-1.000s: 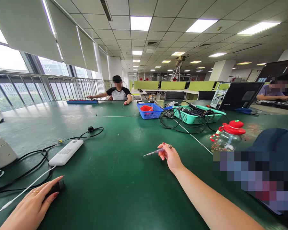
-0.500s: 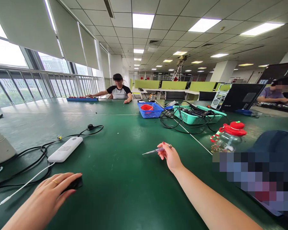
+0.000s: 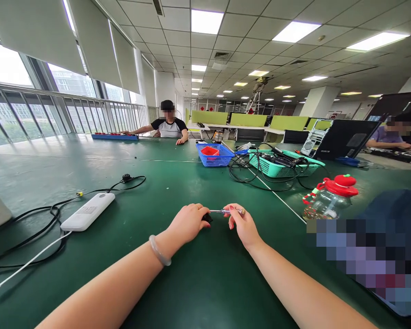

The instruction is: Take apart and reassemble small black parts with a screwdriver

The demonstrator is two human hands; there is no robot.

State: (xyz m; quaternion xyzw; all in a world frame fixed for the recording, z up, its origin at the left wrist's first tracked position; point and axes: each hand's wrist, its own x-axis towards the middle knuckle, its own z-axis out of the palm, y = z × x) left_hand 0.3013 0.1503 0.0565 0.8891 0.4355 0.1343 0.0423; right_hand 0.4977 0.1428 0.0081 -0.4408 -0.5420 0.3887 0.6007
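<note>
Over the middle of the green table point(image 3: 188, 283), my left hand point(image 3: 188, 222) is closed around a small black object point(image 3: 208, 218). Most of that object is hidden by my fingers, so its kind cannot be told. My right hand point(image 3: 241, 224) pinches a slim screwdriver point(image 3: 226, 211) with a clear handle, held level. Its thin metal shaft points left and reaches the black object at my left fingertips; whether the tip touches it cannot be made out. A pale bangle point(image 3: 160, 250) circles my left wrist.
A white power bank point(image 3: 88, 211) and black cables lie at left. Ahead stand a blue basket point(image 3: 214, 160) and a teal basket point(image 3: 277, 170) of cables. A red-lidded jar point(image 3: 330, 198) stands at right. One person point(image 3: 171, 125) sits across the table, another at far right.
My left hand has moved right and forward with the black object, from beside the power bank to the screwdriver's tip. The screwdriver has turned closer to level; my right hand stays nearly in place.
</note>
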